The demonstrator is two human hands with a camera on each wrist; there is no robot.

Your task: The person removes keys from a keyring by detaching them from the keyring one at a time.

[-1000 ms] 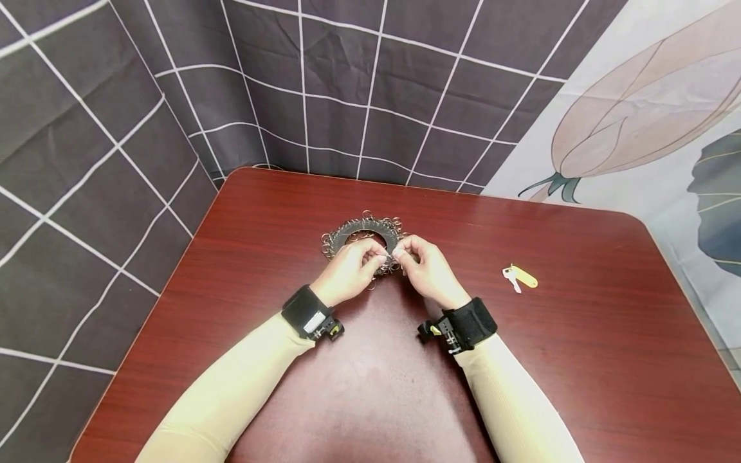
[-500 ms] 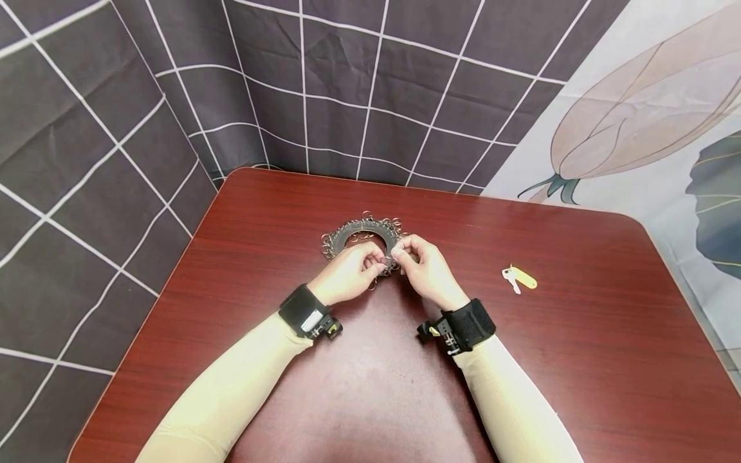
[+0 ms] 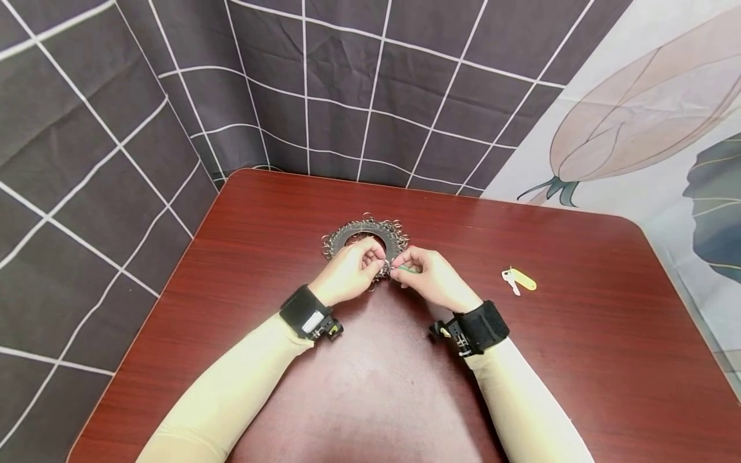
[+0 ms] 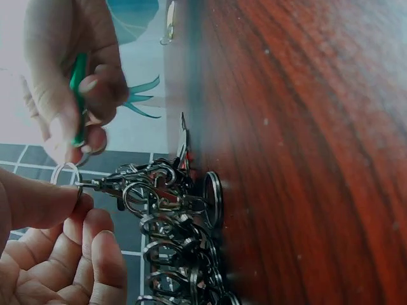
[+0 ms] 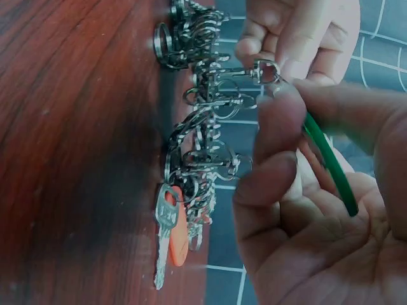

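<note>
A dark round band, its rim crowded with metal clasps and split rings, lies on the table under both hands. My left hand pinches a split ring between thumb and fingers; the ring hangs on a swivel clasp of the band. Just to the right, my right hand holds a green key tag by its ring end, close against the split ring. Whether the two are linked is hidden by the fingertips. A key with an orange tag is among the clasps.
To the right on the reddish-brown table lies another key with a yellow tag. A dark gridded cloth hangs behind the table and to the left, and a floral cloth at the back right.
My right hand has shifted slightly right and toward me, and the green tag now shows in its fingers. The left hand has stayed almost in place.
</note>
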